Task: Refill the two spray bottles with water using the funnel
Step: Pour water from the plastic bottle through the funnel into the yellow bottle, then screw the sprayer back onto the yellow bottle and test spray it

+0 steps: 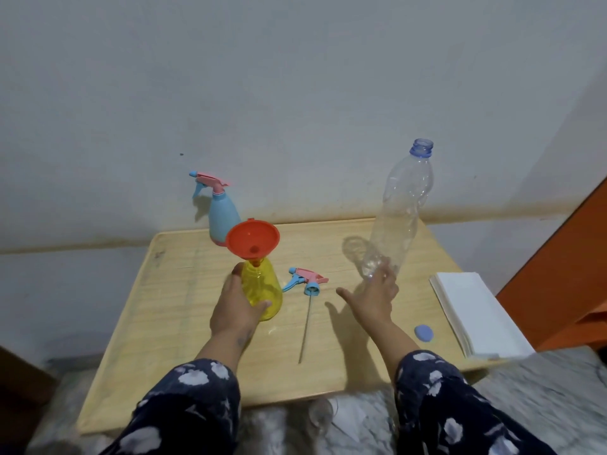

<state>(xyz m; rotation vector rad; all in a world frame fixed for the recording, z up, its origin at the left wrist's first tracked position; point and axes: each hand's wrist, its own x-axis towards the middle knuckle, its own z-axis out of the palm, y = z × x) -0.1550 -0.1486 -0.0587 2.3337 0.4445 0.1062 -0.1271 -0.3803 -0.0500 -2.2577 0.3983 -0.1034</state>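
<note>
- Nearest the camera, two forearms in dark floral sleeves [184, 408] reach out over a light wooden table [184, 323].
- The left hand [235, 307] grips the yellow spray bottle [262, 290], thumb and fingers curled round its lower body; the bottle stands upright on the table with its spray head off.
- A loose spray head [307, 280], pink and blue with a long dip tube, lies flat on the table just right of the yellow bottle.
- The right hand [374, 297] is spread, its fingers straight and touching the base of a clear plastic water bottle [399, 211]; whether they bear any weight is hard to tell.
- That bottle is uncapped, leans slightly and looks nearly empty.
- A blue cap [423, 332] lies near the right forearm, beside a stack of white paper [476, 310].
- An orange funnel [253, 239] sits in the yellow bottle's neck.
- Farthest back, a blue spray bottle [223, 218] with its head on stands by the wall [295, 77].
</note>
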